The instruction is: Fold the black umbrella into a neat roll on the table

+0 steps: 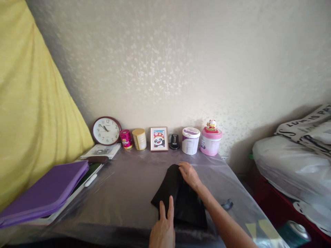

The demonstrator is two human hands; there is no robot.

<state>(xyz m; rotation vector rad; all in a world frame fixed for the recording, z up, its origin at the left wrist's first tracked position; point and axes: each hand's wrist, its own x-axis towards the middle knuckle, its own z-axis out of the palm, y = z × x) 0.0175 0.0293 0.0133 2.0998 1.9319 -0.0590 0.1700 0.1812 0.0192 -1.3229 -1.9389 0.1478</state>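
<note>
A black cloth point(190, 206), folded partly over itself, lies on the table point(124, 193) near its front edge. My right hand point(189, 175) is at the cloth's far edge, with its fingers closed on the top corner. Lower down, my left hand point(164, 224) reaches in from the front edge with two fingers stretched out and spread over the cloth's lower left part; its other fingers are hidden.
Along the wall stand a clock point(107, 131), tins point(139, 139), a picture frame point(159, 139) and tubs point(190, 141). Purple folders point(49, 189) lie at the left. A small dark item point(227, 204) is right of my right forearm.
</note>
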